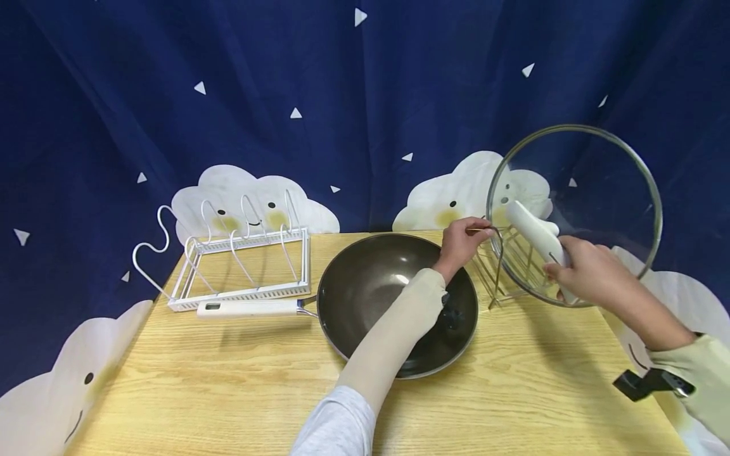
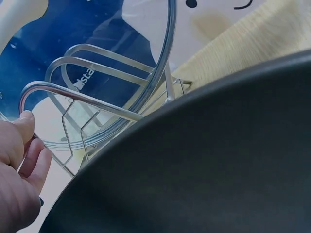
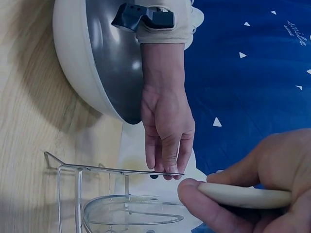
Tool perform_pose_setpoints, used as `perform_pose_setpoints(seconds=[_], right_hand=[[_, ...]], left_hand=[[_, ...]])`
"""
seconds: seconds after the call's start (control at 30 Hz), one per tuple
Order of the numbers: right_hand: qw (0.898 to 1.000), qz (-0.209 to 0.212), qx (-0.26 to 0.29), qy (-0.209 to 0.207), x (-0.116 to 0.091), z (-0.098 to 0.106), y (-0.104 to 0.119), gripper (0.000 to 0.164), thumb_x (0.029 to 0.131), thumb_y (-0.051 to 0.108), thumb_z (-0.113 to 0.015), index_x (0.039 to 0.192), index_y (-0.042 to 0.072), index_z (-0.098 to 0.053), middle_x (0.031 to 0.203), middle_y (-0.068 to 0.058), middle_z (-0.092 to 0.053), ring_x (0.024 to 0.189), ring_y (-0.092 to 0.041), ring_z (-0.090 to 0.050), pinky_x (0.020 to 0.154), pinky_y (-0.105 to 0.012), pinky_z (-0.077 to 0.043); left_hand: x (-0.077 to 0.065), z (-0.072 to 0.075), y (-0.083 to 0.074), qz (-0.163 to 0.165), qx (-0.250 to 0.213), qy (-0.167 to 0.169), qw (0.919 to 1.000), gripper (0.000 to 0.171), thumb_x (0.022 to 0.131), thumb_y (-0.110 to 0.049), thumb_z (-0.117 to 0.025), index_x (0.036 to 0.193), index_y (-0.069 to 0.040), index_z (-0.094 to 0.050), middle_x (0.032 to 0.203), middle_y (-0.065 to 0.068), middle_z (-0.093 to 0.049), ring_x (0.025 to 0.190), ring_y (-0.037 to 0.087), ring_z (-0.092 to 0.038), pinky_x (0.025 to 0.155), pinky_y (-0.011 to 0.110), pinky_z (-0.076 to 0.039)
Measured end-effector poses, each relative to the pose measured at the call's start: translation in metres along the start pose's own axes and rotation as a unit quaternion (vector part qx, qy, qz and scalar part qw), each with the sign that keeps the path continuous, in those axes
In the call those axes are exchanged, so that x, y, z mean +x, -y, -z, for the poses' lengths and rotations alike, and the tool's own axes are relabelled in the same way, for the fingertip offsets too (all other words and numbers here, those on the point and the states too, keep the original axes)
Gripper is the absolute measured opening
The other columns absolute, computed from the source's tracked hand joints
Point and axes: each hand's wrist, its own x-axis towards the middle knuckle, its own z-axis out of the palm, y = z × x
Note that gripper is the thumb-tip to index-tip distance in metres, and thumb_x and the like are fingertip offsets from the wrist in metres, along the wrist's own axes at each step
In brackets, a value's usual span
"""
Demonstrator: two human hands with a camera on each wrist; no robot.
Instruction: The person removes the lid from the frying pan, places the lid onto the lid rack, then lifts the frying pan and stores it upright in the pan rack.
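My left hand [image 1: 461, 246] reaches across the wok and pinches the top of an end loop of the metal wire rack [image 1: 497, 278]. A clear glass lid [image 1: 599, 183] with a metal rim stands near upright at that rack. In the left wrist view, the lid's lower edge lies among the rack loops [image 2: 92, 99]; whether it bears on the base I cannot tell. My right hand [image 1: 595, 272] grips the lid's white handle [image 1: 536, 234]. Right beside the rack sits a dark wok [image 1: 365, 291], cream outside, its white handle [image 1: 251, 308] pointing left.
A white rack [image 1: 239, 294] with several upright wire loops stands at the back left, behind the wok handle. The wooden table [image 1: 228, 386] ends at a dark blue curtain [image 1: 365, 95] printed with clouds and small white triangles.
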Motion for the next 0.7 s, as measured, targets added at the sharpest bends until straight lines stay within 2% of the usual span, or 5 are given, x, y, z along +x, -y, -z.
perform_pose_setpoints(seconds=[0.4,0.7], right_hand=[[1.0,0.014,-0.015,-0.012,0.002,-0.0049,0.0014,0.033,0.092,0.014,-0.068,0.111,-0.01,-0.055,0.065,0.002,-0.066,0.054,-0.017,-0.062,0.052,-0.038,-0.047],[0.999,0.015,-0.039,-0.016,0.008,-0.0087,0.008,0.031,0.092,0.016,-0.067,0.106,-0.008,-0.055,0.066,-0.003,-0.065,0.059,-0.027,-0.062,0.052,-0.04,-0.044]], left_hand=[[0.0022,-0.0018,0.001,-0.006,0.014,-0.01,0.9998,0.018,0.096,-0.018,-0.073,0.112,-0.011,-0.078,0.11,0.004,-0.077,0.091,0.007,-0.073,0.073,0.009,-0.049],[-0.0008,0.0006,-0.0015,-0.013,0.033,-0.009,0.9993,0.018,0.098,-0.016,-0.07,0.112,-0.008,-0.077,0.111,0.006,-0.077,0.095,0.013,-0.074,0.074,0.011,-0.049]])
